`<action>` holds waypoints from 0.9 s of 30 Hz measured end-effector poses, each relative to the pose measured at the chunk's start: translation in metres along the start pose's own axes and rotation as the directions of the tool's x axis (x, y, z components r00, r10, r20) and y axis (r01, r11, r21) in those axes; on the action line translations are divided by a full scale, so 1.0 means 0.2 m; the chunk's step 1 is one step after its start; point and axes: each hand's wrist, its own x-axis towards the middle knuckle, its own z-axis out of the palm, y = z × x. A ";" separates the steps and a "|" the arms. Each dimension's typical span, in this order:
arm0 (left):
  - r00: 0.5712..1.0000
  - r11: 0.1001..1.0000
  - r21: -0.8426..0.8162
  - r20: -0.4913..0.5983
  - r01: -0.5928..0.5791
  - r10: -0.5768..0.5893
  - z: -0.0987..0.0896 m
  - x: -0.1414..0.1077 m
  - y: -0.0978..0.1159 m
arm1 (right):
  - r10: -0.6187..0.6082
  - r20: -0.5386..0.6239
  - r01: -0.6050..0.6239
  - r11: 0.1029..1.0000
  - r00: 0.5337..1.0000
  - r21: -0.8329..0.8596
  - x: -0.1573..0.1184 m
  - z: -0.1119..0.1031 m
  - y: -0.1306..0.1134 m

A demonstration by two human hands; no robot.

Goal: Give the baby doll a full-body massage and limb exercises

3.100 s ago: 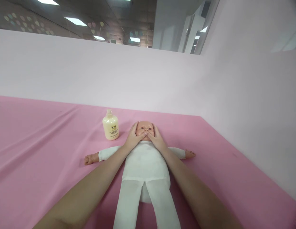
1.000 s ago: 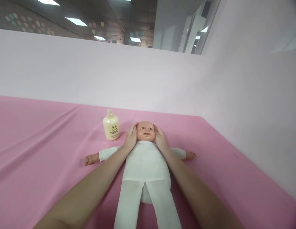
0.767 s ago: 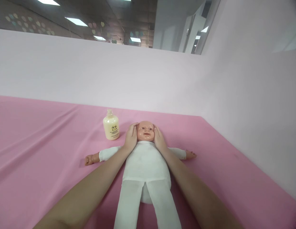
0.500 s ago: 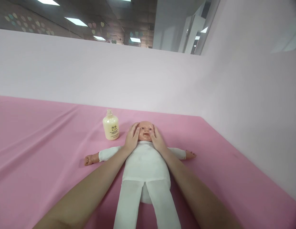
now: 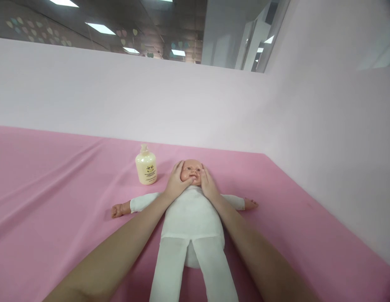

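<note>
Left fingers (image 5: pixel 179 167), right fingers (image 5: pixel 205 172) cup doll's head (image 5: pixel 191 165) (face-up).

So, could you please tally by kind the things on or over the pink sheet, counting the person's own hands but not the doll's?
Doll: 1
Bottle: 1
Person's hands, left hand and right hand: 2
Total: 4

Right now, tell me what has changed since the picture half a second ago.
The left hand's thumb has moved down and inward, from beside the doll's eye to just below its mouth. The right hand's thumb has shifted slightly up the cheek. Nothing was let go: both hands cup the head as before. The bottle stayed put.
</note>
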 end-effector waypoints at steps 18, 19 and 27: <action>1.000 0.999 -0.037 -0.002 -0.013 0.013 0.00 0.00 0.00 | -0.035 -0.077 0.038 0.999 0.996 0.033 0.03 0.00 0.02; 1.000 0.999 -0.044 -0.005 -0.011 0.011 0.00 0.00 0.00 | -0.032 -0.080 0.035 0.999 0.996 0.034 0.03 -0.01 0.02; 1.000 0.998 -0.059 -0.012 -0.013 0.012 -0.01 0.00 0.00 | -0.042 -0.087 0.047 0.998 0.995 0.051 0.03 -0.01 0.02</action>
